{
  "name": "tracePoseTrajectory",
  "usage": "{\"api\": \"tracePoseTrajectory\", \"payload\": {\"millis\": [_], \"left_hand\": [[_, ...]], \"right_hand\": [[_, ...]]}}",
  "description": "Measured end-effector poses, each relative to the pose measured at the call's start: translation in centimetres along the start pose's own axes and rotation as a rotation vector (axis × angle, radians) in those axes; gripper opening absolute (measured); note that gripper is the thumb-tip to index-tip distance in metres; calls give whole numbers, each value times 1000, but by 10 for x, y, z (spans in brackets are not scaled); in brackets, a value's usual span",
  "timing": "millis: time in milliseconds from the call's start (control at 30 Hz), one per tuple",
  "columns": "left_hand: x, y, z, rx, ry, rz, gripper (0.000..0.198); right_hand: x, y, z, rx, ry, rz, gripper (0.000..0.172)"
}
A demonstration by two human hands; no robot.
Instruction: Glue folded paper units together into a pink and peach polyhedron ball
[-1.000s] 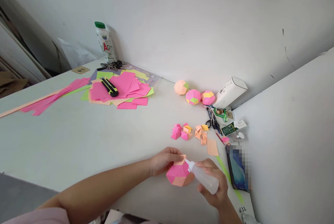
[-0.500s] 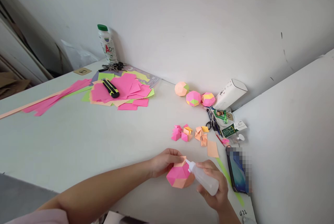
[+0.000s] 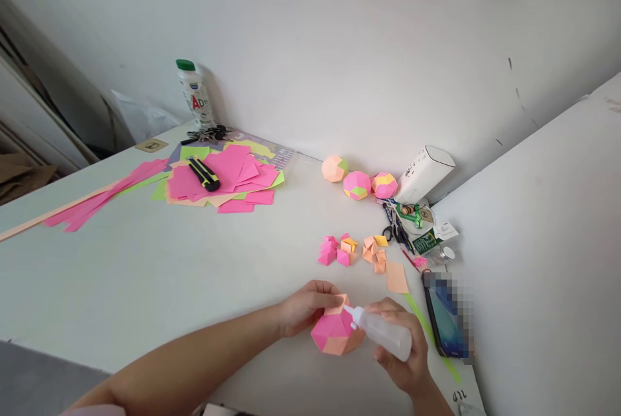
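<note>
L hand pinching pink-and-peach faceted paper ball at peach top flap; R hand wrapped round translucent white plastic squeeze bottle, tilted, nozzle at flap, can't tell if touching. Ball btwn hands, over near part of white flat table. Just beyond: small folded pink & peach paper pieces, flat peach paper rectangle to R. By wall: 3 multicoloured faceted paper balls. Further L: black-and-yellow plastic cutter on pink paper sheets
</note>
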State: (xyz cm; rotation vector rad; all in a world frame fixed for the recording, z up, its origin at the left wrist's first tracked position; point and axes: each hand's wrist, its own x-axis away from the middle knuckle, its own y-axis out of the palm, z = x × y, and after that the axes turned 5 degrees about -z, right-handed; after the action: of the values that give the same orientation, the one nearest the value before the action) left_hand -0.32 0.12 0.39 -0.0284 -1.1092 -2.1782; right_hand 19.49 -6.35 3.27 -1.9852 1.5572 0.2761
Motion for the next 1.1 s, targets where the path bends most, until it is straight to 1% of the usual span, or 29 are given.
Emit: {"api": "tracePoseTrajectory", "payload": {"millis": [133,200,300,433,567,667,800,967,1100], "left_hand": [[0,0,-1,-11,-4,-2,25],[0,0,-1,-16,-13,-1,25],[-1,-1,-3,-28,-27,4,26],[-1,-2,-6,-51,-34,-6,26],[0,-2,-6,-85,-40,-24,25],[0,-2,-6,-100,-39,-43,24],[1,-2,-4,-110,-43,-53,24],[2,-1,-6,-106,-49,-35,24],[2,-2,-7,-95,-54,-33,23]], "right_hand": [[2,0,3,-113,126,91,29],[3,0,7,-201,229,148,26],[2,0,13,-396,413,225,22],[-3,1,16,-565,619,307,26],[-8,2,16,-630,742,335,32],[-9,3,17,-672,771,331,34],[-8,3,19,-675,772,354,32],[-6,0,19,-661,735,416,33],[-5,1,17,-654,693,392,31]]}}
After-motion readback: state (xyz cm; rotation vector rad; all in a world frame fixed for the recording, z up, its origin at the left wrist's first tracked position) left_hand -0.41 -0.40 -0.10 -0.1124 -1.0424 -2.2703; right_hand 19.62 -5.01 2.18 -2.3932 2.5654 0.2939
